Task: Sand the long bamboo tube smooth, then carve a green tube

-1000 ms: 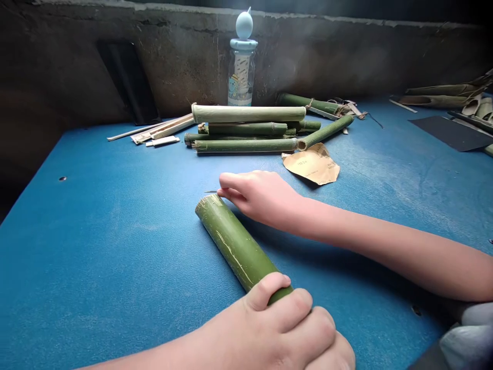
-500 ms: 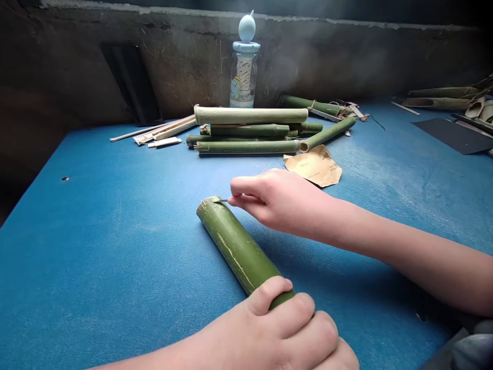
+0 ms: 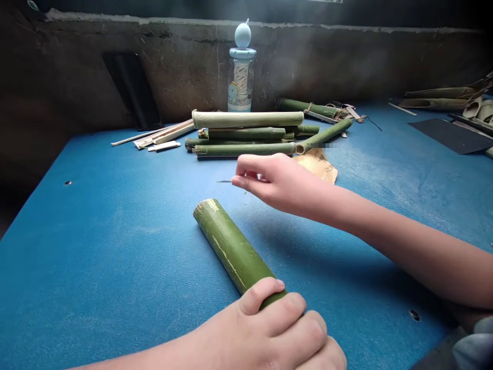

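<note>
Nearest the camera, the left hand (image 3: 277, 334) wraps over the near end of a thick green bamboo section (image 3: 231, 246), fingers curled around it and pressing it down on the blue table (image 3: 96, 246). The section lies flat and runs diagonally away to the left, its cut far end bare and unsupported. Only one end is pinned, so the round stem could roll or swing on the smooth surface if it is pushed from the side.

Just beyond that far end, the right hand (image 3: 281, 182) hovers above the table, thumb and fingers pinched narrowly on a thin dark blade or sliver (image 3: 224, 181) whose tip points left; what it is exactly is too small to tell. It is clear of the bamboo. Such a slim piece in a fingertip pinch could slip or twist, and a slip on the hard, glossy skin could send the point toward the holding hand.

Behind the right hand lies a creased sheet of tan sandpaper (image 3: 321, 164), partly hidden. Farther back is a pile of bamboo stalks (image 3: 246, 134) with pale split strips (image 3: 162, 137) to its left; a sweeping arm could knock these. A baby bottle (image 3: 241, 72) stands upright against the wall (image 3: 346, 61).
</note>
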The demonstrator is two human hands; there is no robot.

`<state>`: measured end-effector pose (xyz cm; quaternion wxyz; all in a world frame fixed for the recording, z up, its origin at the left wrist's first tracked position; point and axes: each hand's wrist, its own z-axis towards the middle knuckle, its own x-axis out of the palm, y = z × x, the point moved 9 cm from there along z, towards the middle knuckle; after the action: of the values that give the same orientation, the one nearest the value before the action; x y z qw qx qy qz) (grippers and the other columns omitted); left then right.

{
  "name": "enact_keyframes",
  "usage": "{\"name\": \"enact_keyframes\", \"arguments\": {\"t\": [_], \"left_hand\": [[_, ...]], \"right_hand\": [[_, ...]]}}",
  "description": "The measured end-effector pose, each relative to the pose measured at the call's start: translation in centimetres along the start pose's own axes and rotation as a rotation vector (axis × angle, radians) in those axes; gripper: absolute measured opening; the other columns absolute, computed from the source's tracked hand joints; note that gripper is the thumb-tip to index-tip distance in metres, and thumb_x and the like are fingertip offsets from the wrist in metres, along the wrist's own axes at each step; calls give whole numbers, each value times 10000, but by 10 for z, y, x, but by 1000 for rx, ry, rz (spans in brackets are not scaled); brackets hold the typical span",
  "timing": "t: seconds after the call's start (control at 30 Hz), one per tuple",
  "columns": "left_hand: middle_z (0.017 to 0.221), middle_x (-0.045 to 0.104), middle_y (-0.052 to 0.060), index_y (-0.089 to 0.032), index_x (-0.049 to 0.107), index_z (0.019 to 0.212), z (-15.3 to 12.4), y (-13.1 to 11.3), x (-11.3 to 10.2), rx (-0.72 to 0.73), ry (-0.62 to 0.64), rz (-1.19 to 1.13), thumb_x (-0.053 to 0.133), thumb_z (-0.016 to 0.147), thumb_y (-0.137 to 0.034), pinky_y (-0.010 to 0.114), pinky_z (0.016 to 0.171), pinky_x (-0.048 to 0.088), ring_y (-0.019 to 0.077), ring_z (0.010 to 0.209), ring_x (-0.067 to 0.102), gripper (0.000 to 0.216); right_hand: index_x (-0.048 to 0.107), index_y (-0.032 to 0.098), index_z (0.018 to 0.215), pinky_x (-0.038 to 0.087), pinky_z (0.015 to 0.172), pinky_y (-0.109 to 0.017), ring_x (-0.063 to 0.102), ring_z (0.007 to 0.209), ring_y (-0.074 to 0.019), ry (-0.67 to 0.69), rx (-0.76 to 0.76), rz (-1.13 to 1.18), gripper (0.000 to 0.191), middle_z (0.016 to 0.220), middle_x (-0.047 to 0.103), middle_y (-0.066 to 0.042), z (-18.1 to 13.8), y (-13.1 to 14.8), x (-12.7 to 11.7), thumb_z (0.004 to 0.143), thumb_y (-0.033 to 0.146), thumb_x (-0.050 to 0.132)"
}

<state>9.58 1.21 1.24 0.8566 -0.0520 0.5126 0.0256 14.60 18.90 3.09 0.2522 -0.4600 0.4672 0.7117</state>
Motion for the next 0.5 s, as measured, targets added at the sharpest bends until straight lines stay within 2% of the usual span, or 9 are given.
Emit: {"name": "enact_keyframes", "arguments": {"t": [0.13,0.3,0.5], "left_hand": [[1019,670,-79,-293,684,1043,2,3,-1,-23,20,14,510,975,-336,336,1010,327,117,971,567,192],[1045,666,-101,-313,688,1060,4,3,-1,-10,45,33,500,980,-348,338,996,333,115,1012,554,207],[1027,670,-111,-326,695,1054,5,3,1,-19,42,45,508,979,-309,336,996,333,102,964,552,202]], "right_hand": [[652,203,923,245,599,-247,465,623,-105,153,-38,133,218,749,635,16,-7,7,10,954,364,508],[668,203,858,235,590,-258,448,605,-111,125,-20,76,223,712,632,9,-7,8,13,935,352,522],[637,222,845,211,571,-262,423,580,-116,105,-14,29,218,666,600,18,-10,9,12,941,362,500]]}}
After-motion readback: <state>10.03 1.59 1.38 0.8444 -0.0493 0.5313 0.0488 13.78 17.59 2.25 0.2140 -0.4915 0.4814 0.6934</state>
